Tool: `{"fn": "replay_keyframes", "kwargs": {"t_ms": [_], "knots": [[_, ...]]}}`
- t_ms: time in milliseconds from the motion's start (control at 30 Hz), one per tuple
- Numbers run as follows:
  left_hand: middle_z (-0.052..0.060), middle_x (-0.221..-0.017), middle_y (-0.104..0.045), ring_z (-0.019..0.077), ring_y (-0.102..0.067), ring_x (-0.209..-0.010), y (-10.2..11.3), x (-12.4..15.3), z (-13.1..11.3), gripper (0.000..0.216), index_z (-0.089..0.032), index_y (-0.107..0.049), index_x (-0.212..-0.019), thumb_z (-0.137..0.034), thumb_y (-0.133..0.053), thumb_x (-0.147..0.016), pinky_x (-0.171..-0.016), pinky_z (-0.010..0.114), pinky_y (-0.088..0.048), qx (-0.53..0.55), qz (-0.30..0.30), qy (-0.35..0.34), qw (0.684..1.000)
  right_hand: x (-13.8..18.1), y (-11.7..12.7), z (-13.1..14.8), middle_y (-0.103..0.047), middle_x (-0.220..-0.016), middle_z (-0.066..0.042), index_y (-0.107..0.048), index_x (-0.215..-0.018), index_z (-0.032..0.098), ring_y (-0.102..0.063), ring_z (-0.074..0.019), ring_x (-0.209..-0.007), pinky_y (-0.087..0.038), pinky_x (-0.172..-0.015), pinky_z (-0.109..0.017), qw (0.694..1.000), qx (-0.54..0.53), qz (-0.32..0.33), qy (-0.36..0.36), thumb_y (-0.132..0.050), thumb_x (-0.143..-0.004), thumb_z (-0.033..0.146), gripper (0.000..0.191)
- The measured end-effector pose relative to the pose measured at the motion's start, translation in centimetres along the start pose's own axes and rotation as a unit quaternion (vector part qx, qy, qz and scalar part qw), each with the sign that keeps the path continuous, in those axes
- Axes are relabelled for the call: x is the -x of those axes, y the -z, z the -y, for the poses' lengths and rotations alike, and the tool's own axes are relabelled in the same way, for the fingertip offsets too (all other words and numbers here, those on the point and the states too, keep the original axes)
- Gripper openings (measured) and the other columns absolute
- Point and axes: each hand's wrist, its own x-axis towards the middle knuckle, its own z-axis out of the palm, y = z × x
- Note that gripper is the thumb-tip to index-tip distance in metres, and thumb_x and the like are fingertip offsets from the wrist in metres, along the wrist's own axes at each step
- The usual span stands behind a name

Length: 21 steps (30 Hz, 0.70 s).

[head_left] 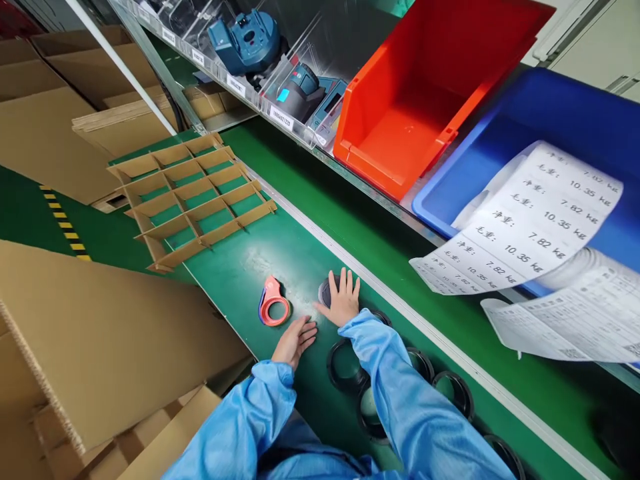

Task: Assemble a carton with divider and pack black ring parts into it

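My right hand [343,299] lies spread over a dark round disc [326,293] on the green worktop [230,277]; the palm and fingers cover much of the disc. To its left, my left hand [296,340] hovers near the worktop with its fingers loosely extended and nothing visible in it. An orange-pink tape dispenser [274,301] with a round hole lies just beyond my left hand. Several black rings [345,365] are spread on the worktop around and under my right forearm, which hides some of them.
A cardboard divider grid [193,200] sits at the worktop's far end. Above the right side, a shelf carries clear bins with blue tool parts [247,40], a red bin [400,127] and a blue bin [505,127] with printed label strips [530,213]. Cardboard boxes [110,347] stand at left.
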Motion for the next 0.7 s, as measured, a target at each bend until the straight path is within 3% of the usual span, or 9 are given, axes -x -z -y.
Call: {"fn": "replay_keyframes", "kwargs": {"t_ms": [100,267,333,433,567,700], "knots": [[0.01,-0.103,-0.073,0.0151,-0.07,-0.085,1.9,0.3,0.5,0.02,-0.016,-0.067,-0.102,-0.033,-0.059,-0.095,-0.081,0.026,-0.055,0.002,-0.018,0.013,1.0,-0.5,1.4,0.8,0.0,-0.167,-0.022,-0.009,-0.163,0.013,-0.001,-0.0385,-0.154,-0.001,-0.12,-0.062,0.998,-0.02,-0.058,-0.002,-0.039,-0.097,0.065,0.089],[0.009,-0.089,-0.073,0.0137,-0.07,-0.076,3.2,1.0,2.0,0.016,-0.015,-0.068,-0.093,-0.026,-0.058,-0.096,-0.073,0.024,-0.056,-0.001,-0.059,0.021,0.998,-1.5,-0.7,0.4,-0.001,-0.167,-0.024,-0.016,-0.162,0.02,-0.003,-0.0455,-0.152,0.002,-0.113,-0.073,0.997,-0.011,0.075,0.022,-0.067,-0.082,0.062,0.104],[0.008,-0.088,-0.073,0.0128,-0.069,-0.074,3.0,1.4,2.5,0.012,-0.015,-0.068,-0.092,-0.023,-0.059,-0.094,-0.072,0.023,-0.055,-0.014,-0.052,0.004,0.999,-1.8,-1.3,0.2,0.002,-0.167,-0.024,-0.014,-0.162,0.025,-0.003,-0.0477,-0.151,-0.007,-0.11,-0.075,0.994,0.009,0.106,0.019,-0.081,-0.071,0.05,0.115],[0.008,-0.086,-0.073,0.0131,-0.069,-0.073,2.5,2.3,2.9,0.004,-0.015,-0.068,-0.089,-0.018,-0.068,-0.086,-0.073,0.024,-0.054,-0.026,-0.039,-0.025,0.999,-1.2,-0.4,0.6,-0.011,-0.165,-0.024,-0.013,-0.162,0.027,-0.015,-0.0467,-0.147,-0.023,-0.107,-0.071,0.991,-0.004,0.132,0.003,-0.085,-0.064,0.031,0.121],[0.009,-0.086,-0.073,0.0155,-0.068,-0.078,2.0,4.2,3.1,0.018,-0.014,-0.069,-0.089,-0.023,-0.08,-0.077,-0.078,0.026,-0.053,-0.021,-0.022,-0.099,0.995,2.5,2.1,1.7,-0.025,-0.159,-0.02,-0.007,-0.162,0.02,-0.022,-0.0387,-0.145,-0.029,-0.113,-0.06,0.983,-0.164,0.077,-0.01,-0.079,-0.067,0.035,0.12],[0.008,-0.099,-0.072,0.0181,-0.068,-0.091,1.7,7.4,3.5,0.031,-0.017,-0.069,-0.097,-0.04,-0.078,-0.08,-0.084,0.028,-0.052,-0.007,-0.003,-0.183,0.983,8.0,3.7,1.7,-0.025,-0.157,-0.018,-0.008,-0.161,0.019,-0.028,-0.0299,-0.146,-0.027,-0.121,-0.046,0.931,-0.356,0.037,0.074,-0.079,-0.067,0.037,0.119]]}}
